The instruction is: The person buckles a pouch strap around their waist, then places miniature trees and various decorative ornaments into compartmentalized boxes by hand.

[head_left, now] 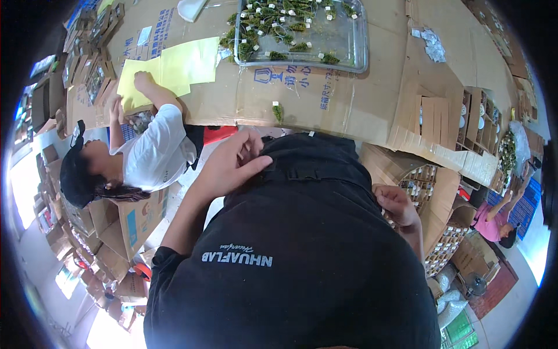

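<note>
My left hand [237,164] is in front of my waist, thumb out and fingers loosely bent and apart, with nothing seen in it. It is next to the black cloth [308,154] at my waist. Low at my right side, my right hand [398,203] has its fingers curled closed beside my black shirt [325,262]; what they hold, if anything, is hidden. Ahead, near the table edge, lies one small green bottle-brush tree [278,111] with a white block at one end. Several similar ones fill a clear plastic tray [365,49] farther off.
Brown cardboard [226,104] covers the table. Yellow sheets [189,64] lie at the left, where a co-worker [154,139] in a white shirt reaches over them. Divided cardboard boxes [476,116] stand at the right, and crumpled clear plastic [433,45] lies far right. Another person [491,221] is farther right.
</note>
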Motion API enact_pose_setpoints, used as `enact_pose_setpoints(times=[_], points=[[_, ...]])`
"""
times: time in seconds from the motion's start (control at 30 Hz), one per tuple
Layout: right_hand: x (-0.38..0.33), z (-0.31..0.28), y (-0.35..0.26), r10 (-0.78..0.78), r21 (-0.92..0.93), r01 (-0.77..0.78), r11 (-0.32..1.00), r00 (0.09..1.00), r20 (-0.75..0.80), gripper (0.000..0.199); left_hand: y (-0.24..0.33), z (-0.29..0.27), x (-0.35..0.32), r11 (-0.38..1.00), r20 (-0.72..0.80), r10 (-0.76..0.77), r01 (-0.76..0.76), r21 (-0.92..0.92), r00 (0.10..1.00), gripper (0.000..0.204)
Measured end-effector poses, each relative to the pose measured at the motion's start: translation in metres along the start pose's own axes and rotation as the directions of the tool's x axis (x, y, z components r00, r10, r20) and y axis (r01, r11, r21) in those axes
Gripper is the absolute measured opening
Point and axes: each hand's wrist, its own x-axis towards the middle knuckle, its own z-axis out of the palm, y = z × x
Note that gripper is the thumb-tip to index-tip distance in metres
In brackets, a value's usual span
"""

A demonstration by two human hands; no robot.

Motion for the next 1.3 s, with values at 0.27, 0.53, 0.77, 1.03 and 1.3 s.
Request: enact_pose_setpoints(times=[0.27, 0.53, 0.77, 1.03, 1.3], points=[[0.064, 0.071, -0.068, -0.302, -0.454, 0.247, 0.856, 0.952, -0.052, 0.016, 0.009, 0.004, 0.006, 0.981, 0.266, 0.120, -0.156, 0.119, 0.957, 0.027], [0.107, 0.115, -0.110, -0.169, -0.791, 0.485, 0.373, 0.874, 0.457, 0.029, 0.009, 0.018, 0.002, 0.931, 0.054, 0.269, -0.274, 0.242, 0.962, 0.021], [0.111, 0.120, -0.112, -0.186, -0.822, 0.418, 0.386, 0.909, 0.374, 0.029, 0.015, 0.031, -0.010, 0.905, -0.298, 0.394, -0.309, 0.293, 0.869, 0.028], [0.117, 0.122, -0.108, -0.225, -0.806, 0.416, 0.422, 0.909, 0.351, 0.029, 0.024, 0.027, -0.012, 0.500, -0.074, 0.710, -0.428, 0.753, 0.700, 0.027], [0.120, 0.124, -0.103, -0.213, -0.815, 0.388, 0.430, 0.921, 0.326, 0.030, 0.029, 0.031, -0.002, 0.442, 0.063, 0.610, -0.406, 0.800, 0.790, 0.015]])
